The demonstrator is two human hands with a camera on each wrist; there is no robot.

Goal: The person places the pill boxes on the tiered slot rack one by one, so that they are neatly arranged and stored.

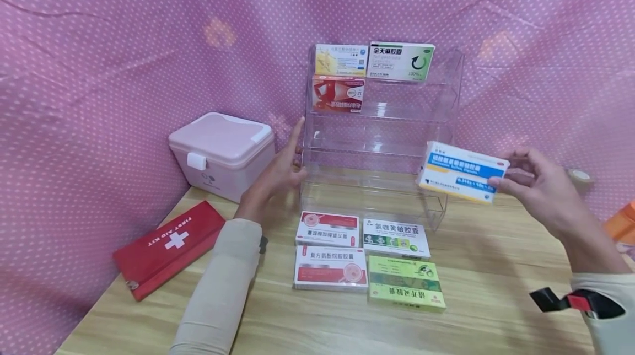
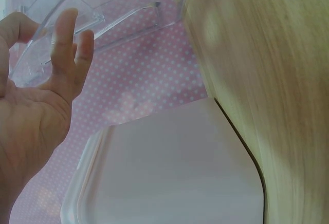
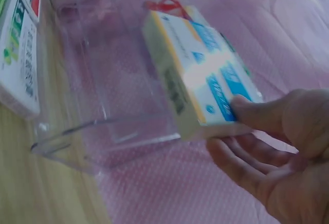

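My right hand [image 1: 548, 192] pinches a white, blue and yellow medicine box [image 1: 461, 172] by its right end, thumb on the front. The box is held in the air before the right side of a clear tiered display rack [image 1: 382, 159]. At the rack's left side is my left hand [image 1: 280, 174], its index finger extended along the edge; the left wrist view shows its other fingers loosely bent, holding nothing. On the rack's top tier stand a yellow-white box [image 1: 341, 60] and a green-white box [image 1: 401, 62]. One tier below, at left, is a red box [image 1: 338, 95].
Before the rack lie two red-white boxes [image 1: 327, 229] [image 1: 331, 268], a green-white box [image 1: 395, 238] and a lime-green box [image 1: 407, 282]. A pink lidded case [image 1: 223, 151] and a red first aid pouch [image 1: 168, 247] are at left. A tape roll [image 1: 580, 177] and an orange object [image 1: 622, 225] are at right.
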